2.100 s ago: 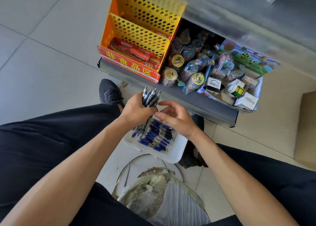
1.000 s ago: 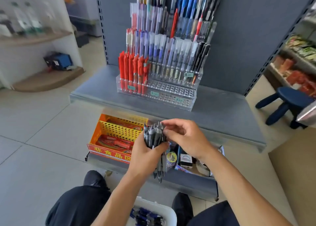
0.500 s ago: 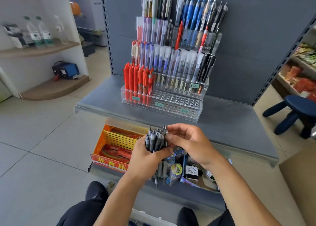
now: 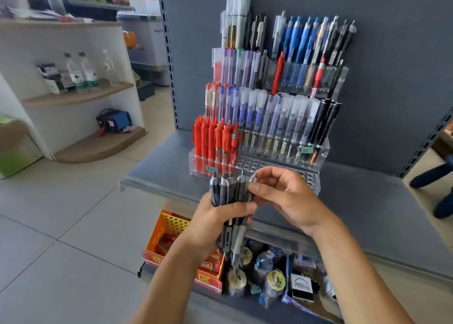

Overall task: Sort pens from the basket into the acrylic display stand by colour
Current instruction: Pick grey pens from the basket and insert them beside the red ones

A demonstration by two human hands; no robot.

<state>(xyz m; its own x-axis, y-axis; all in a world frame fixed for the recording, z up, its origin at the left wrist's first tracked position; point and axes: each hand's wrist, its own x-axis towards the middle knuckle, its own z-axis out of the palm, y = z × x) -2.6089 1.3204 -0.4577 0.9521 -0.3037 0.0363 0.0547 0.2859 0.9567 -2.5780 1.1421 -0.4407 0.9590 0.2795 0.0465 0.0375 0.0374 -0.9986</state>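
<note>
My left hand [image 4: 215, 223] grips an upright bundle of dark grey and black pens [image 4: 229, 191], just in front of the stand's lowest row. My right hand [image 4: 286, 196] pinches the top of one pen at the bundle's right side. The tiered acrylic display stand [image 4: 316, 176] sits on the grey shelf [image 4: 367, 213]. Red pens [image 4: 215, 137] fill the left of its low row, while the holes to their right hold nothing. Clear-capped pens, black pens and blue pens [image 4: 299, 39] stand in the higher tiers. The basket is out of view.
An orange perforated bin [image 4: 171, 228] and small toys and boxes [image 4: 274, 277] sit on the lower shelf beneath my hands. A white corner shelf with bottles [image 4: 81, 71] stands at left. A blue stool [image 4: 436, 174] is at the right edge. Tiled floor lies at left.
My view lifted from the basket on my lap to the display stand. Both hands rose with the pen bundle and now sit closer to the stand's front row.
</note>
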